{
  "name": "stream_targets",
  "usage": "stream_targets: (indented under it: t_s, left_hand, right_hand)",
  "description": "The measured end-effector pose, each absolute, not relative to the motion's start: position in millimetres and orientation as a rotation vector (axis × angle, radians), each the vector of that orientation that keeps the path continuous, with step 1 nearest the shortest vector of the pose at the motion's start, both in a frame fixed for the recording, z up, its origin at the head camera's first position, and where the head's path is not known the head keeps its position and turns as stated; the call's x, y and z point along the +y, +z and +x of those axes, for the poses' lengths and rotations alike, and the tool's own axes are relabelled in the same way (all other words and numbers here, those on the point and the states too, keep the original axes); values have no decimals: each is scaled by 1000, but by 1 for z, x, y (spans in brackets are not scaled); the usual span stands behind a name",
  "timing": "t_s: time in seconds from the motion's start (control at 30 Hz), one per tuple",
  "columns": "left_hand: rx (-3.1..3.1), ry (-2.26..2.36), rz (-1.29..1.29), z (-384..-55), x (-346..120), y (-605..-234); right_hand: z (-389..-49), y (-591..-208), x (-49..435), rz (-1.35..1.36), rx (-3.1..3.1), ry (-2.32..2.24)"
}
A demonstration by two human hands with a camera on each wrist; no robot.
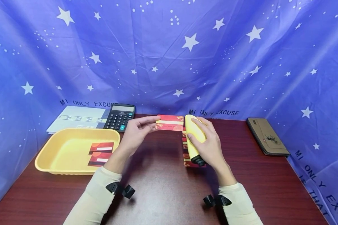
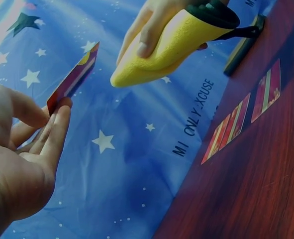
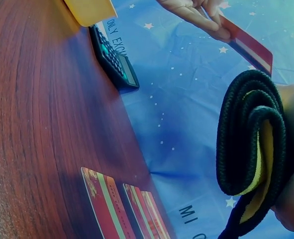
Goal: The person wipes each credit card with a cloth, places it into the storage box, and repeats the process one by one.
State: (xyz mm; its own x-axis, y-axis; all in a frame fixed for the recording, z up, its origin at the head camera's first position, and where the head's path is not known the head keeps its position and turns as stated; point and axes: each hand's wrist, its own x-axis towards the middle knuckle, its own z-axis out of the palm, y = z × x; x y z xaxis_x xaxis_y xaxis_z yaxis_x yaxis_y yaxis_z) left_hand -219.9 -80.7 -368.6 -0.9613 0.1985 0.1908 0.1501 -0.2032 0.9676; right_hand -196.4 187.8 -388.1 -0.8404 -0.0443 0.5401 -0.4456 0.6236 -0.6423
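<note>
My left hand (image 1: 135, 134) pinches a red card (image 1: 169, 122) with a gold band by its left edge, between thumb and fingers, above the table. Just to its right, my right hand (image 1: 211, 144) grips a folded yellow cloth (image 1: 194, 132) with a thick black edge. The cloth's near end shows several folded layers in the right wrist view. Its far end points toward the held card, with a gap between them in the left wrist view. Under the right hand, several similar red cards (image 2: 266, 97) lie in a row on the table, partly hidden in the head view.
A yellow plastic basin (image 1: 59, 156) at the left holds two red cards (image 1: 101, 148). Behind it are a black calculator (image 1: 119, 118) and a white-and-grey box (image 1: 77, 117). A brown wallet (image 1: 267, 136) lies at the right. A blue starred curtain (image 1: 157, 56) borders the table.
</note>
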Motion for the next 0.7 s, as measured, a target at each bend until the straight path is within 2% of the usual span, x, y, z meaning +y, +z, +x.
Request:
stream_targets:
  t_s: [0.23, 0.47, 0.7]
  left_hand:
    - [2097, 2295, 485, -221, -80, -371]
    - [2034, 2435, 486, -222, -80, -371]
    - [2229, 2415, 338, -222, -81, -370]
  right_hand:
    - [-196, -387, 188, 385, -2372, 1133]
    - [-196, -388, 189, 388, -2371, 1134]
    - [-197, -389, 189, 385, -2368, 1124]
